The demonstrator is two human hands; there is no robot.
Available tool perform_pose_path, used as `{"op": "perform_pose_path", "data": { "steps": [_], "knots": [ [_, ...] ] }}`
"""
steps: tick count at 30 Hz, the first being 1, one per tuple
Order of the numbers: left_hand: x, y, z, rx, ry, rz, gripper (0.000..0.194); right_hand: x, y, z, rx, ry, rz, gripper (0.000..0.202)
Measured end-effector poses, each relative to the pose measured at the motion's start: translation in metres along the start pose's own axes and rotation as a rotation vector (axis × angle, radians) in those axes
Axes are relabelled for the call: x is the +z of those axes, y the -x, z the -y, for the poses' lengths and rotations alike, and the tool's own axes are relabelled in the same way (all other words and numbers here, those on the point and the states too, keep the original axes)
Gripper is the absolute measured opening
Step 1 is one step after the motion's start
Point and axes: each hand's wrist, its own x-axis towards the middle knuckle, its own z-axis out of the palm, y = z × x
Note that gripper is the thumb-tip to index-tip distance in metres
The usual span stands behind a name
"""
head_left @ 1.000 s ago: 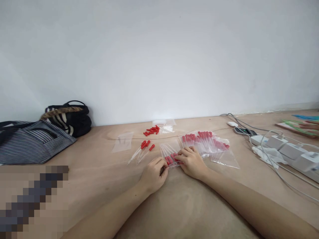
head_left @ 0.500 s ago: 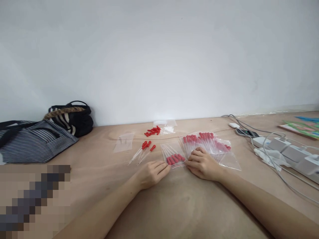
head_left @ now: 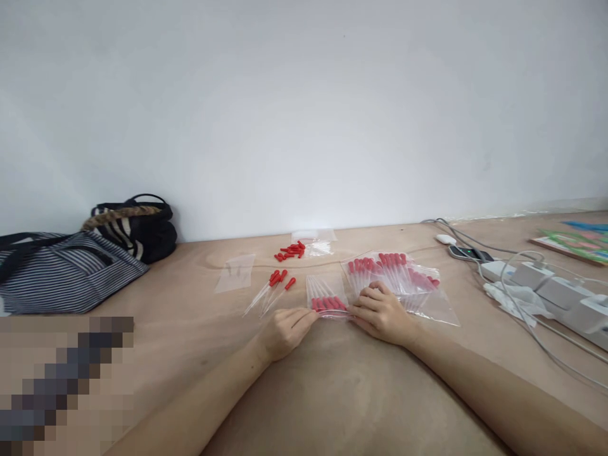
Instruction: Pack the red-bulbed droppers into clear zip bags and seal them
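Observation:
A small clear zip bag (head_left: 327, 289) lies in front of me, with several red-bulbed droppers inside, bulbs towards me. My left hand (head_left: 291, 329) pinches the near left corner of its opening edge. At the near right corner, my right hand (head_left: 382, 315) has its fingers closed on the same edge, which bows up between the hands. Larger bags of red-bulbed droppers (head_left: 392, 269) lie just beyond my right hand. Left of the small bag are a few loose droppers (head_left: 278, 282). Farther back sit loose red bulbs (head_left: 291, 251) beside clear tubes (head_left: 318, 247).
An unfilled-looking clear bag (head_left: 236, 272) lies left of the loose droppers. At the far left are a striped bag (head_left: 76, 269) and a black bag (head_left: 142, 231). On the right are a power strip with chargers (head_left: 560, 291), cables, crumpled plastic (head_left: 515, 299) and a colourful board (head_left: 577, 244).
Both hands have moved slightly closer together. The near edge of the small bag now bows upward, and its droppers look more upright and evenly lined up.

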Motion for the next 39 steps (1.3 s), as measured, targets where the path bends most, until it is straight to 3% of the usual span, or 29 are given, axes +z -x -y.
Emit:
{"op": "perform_pose_path", "data": {
  "steps": [5,12,20,27,39],
  "knots": [
    [-0.006,0.000,0.001,0.025,-0.021,0.027,0.015,0.005,-0.004,0.003,-0.114,0.100,-0.054,0.020],
    [-0.003,-0.003,0.006,0.130,-0.215,0.061,0.014,0.006,-0.005,0.002,-0.188,0.121,-0.045,0.027],
    [-0.003,-0.001,0.006,0.113,-0.153,0.047,0.019,0.005,-0.006,0.006,-0.088,0.177,-0.064,0.015],
    [-0.001,-0.005,0.006,0.093,-0.129,0.029,0.014,0.011,-0.007,0.010,-0.139,0.160,-0.123,0.019],
    [0.001,-0.010,0.004,0.172,-0.078,-0.005,0.018,0.016,-0.015,0.017,-0.106,0.151,-0.122,0.017]
  ]
}}
